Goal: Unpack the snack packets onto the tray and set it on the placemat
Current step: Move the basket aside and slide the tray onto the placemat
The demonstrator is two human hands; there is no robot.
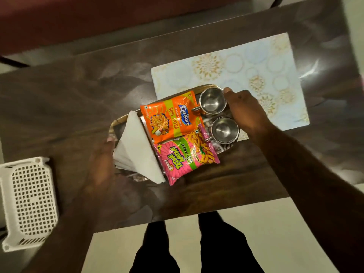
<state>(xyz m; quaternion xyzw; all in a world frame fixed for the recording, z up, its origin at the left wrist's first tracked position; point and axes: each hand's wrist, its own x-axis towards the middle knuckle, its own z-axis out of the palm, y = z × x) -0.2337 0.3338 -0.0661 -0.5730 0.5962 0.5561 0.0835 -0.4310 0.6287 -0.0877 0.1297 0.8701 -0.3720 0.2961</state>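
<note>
Both hands gripping the tray (126, 119) by its ends: left hand (99, 170) at the near-left end, right hand (247, 113) at the far-right end. Carrying an orange packet (171, 119), pink packet (187, 156), napkins (136, 146), two steel cups (212, 100). Far-right end overlapping the placemat's (246, 69) near-left corner, on the table (69, 99). White basket (27, 201) at the table's near-left edge.

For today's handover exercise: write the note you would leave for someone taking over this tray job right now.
Left hand grips the tray's left end; right hand grips its right end.
On the tray: orange packet, pink packet, napkins, two steel cups.
Done: packets unpacked; white basket sits at left.
Left: only the tray's right end overlaps the placemat; set it fully on.
</note>
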